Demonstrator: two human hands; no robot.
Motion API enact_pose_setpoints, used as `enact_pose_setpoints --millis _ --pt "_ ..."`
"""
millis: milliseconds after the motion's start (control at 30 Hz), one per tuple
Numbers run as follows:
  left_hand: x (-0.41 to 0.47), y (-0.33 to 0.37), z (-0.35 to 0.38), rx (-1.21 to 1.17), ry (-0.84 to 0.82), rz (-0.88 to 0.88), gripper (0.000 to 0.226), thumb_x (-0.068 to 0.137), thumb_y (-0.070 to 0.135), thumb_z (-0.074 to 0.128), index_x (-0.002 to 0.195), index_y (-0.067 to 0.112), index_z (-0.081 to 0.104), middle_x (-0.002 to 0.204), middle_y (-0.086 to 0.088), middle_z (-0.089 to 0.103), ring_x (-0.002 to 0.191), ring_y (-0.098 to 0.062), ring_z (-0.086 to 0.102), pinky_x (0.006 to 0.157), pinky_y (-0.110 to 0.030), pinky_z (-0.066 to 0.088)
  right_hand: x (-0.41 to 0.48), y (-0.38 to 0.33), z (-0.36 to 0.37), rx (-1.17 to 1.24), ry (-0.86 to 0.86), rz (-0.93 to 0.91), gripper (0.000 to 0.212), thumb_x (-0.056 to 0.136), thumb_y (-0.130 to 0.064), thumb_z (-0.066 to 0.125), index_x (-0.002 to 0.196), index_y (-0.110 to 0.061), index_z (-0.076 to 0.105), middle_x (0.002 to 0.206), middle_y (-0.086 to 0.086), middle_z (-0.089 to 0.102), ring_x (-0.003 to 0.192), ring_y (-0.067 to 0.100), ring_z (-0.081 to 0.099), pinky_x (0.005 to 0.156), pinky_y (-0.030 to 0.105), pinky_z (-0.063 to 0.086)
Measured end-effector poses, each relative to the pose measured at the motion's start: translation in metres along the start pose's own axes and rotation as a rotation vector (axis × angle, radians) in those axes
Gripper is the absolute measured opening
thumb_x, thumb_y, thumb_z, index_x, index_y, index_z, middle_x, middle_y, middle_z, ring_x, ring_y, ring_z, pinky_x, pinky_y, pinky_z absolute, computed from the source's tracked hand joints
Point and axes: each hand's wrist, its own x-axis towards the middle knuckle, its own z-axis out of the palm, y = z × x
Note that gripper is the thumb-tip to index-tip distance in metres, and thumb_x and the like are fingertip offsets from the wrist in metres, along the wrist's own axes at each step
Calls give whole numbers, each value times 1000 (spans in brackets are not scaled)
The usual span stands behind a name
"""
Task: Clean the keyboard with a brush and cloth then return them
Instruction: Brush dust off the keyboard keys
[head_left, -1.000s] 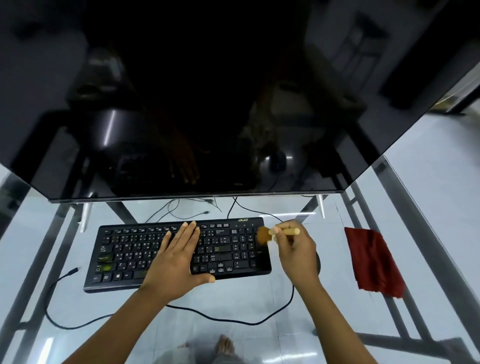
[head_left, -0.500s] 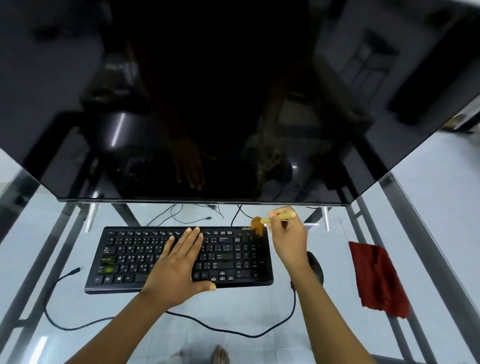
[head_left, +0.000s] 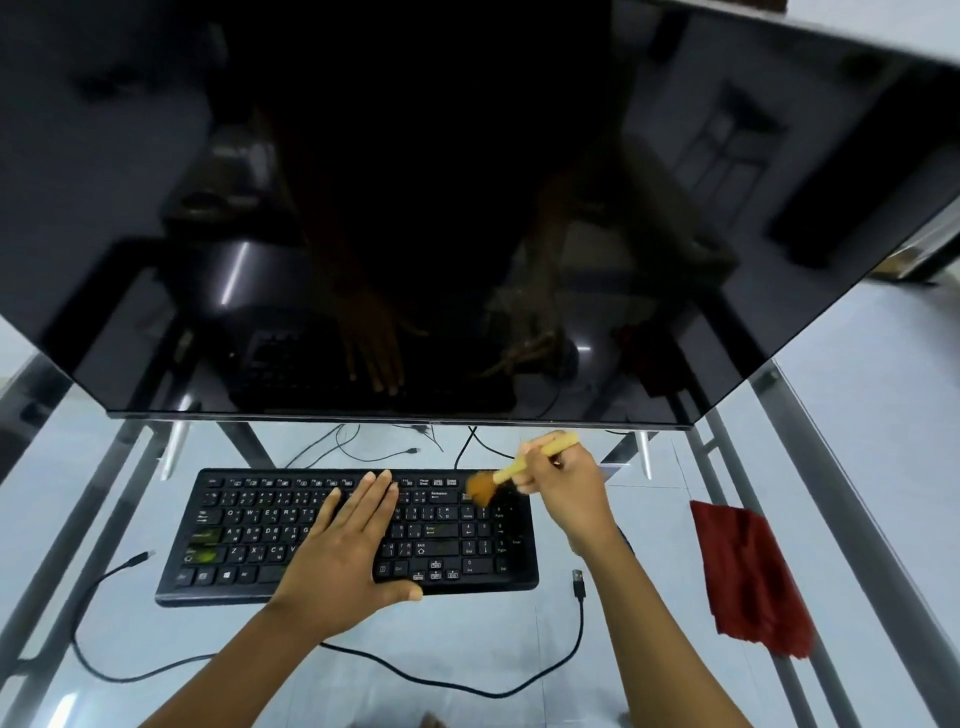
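Since a moment ago the brush (head_left: 511, 473) has shifted left and nearer, its orange bristles leaving the keyboard's far right corner and now lying on the keys at the far right of the keyboard (head_left: 249, 525). A large dark monitor (head_left: 467, 208) fills the far half of the view above the glass table (head_left: 649, 545). The black keyboard lies flat near the table's middle, and a red cloth (head_left: 748, 571) lies crumpled well to its right. The left hand (head_left: 343, 551) stays flat on the keys, fingers straight and together, thumb at the near edge. The right hand (head_left: 569, 488) pinches the brush's pale wooden handle between curled fingers and thumb. A black cable (head_left: 579, 623) ends in a loose plug near the keyboard's near right corner.
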Motion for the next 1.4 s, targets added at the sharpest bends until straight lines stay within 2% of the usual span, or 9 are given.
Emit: enact_pose_setpoints --millis 133,233,367,433,733,1000,1133,1267,1400 --pt "0 0 0 9 10 8 117 68 94 29 150 11 24 159 -2 20 147 -12 0 114 -40 4 -6 4 -5 -68 101 -36 14 94 -14 58 81 -14 62 80 0 67 74 0 60 65 7 44" --pt "0 -1 1 9 20 9 116 68 94 28 150 11 25 159 -2 20 147 -13 2 114 -39 4 -23 8 -9 -76 -46 -58 13 95 -18 57 83 -13 62 72 1 72 69 9 66 70 19 54" --pt "0 -1 3 11 33 22 117 69 94 30 150 11 25 159 -2 17 147 -12 -1 115 -39 3 -42 24 -23 -131 103 -66 13 94 -21 59 82 -23 62 77 -9 67 72 7 62 64 20 48" --pt "0 -2 3 3 41 25 117 69 94 31 150 10 25 159 -2 18 147 -12 0 115 -39 2 -53 31 -25 -113 14 -41 12 95 -21 58 83 -20 63 71 -7 71 70 13 65 63 27 51" --pt "0 -2 3 -29 53 35 118 68 94 30 152 12 19 160 0 12 147 -11 -3 116 -35 -7 -78 43 -32 -156 23 -98 9 91 -19 63 83 -18 65 74 -10 66 70 10 63 63 15 49" --pt "0 -1 3 -23 47 47 117 69 93 31 151 10 21 160 -3 14 147 -13 1 117 -35 -8 -71 41 -27 -95 113 -54 15 92 -12 63 82 -23 62 77 -10 68 70 5 65 65 24 53" --pt "0 -2 4 -20 61 47 117 70 93 32 152 10 18 160 -2 12 148 -13 -1 117 -35 -8 -59 35 -23 -59 135 -1 11 93 -22 61 83 -22 63 73 -4 72 69 6 68 67 29 53" --pt "1 -2 5 -7 56 49 117 69 93 30 152 11 16 160 -2 10 148 -13 -2 116 -37 -7 -52 16 -15 -28 190 -51 12 93 -16 62 82 -22 62 83 -9 66 72 2 62 62 9 43" --pt "0 -2 4 8 56 43 117 69 94 26 153 14 8 161 1 2 146 -10 -10 115 -43 -9 -40 7 1 -51 38 -99 14 93 -13 59 81 -19 63 82 -3 69 76 7 66 74 20 54"
